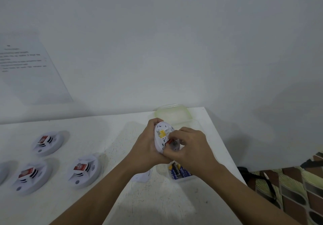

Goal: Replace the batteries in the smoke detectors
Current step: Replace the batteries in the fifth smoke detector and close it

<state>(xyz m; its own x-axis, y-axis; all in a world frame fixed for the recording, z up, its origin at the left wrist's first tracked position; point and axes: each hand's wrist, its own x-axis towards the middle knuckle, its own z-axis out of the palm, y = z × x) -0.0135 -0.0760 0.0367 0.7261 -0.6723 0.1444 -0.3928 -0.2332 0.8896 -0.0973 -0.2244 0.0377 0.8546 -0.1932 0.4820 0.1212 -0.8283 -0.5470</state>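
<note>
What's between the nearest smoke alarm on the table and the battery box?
In the head view, a small white piece lies there, partly under the left forearm. What it is I cannot tell.

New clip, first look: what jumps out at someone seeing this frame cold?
Mid-frame, the left hand grips a white smoke detector above the table while the right hand curls its fingers onto the detector's back. Just below them, dark batteries lie in a clear tub. At the left, more detectors with red labels sit on the white table.
</note>
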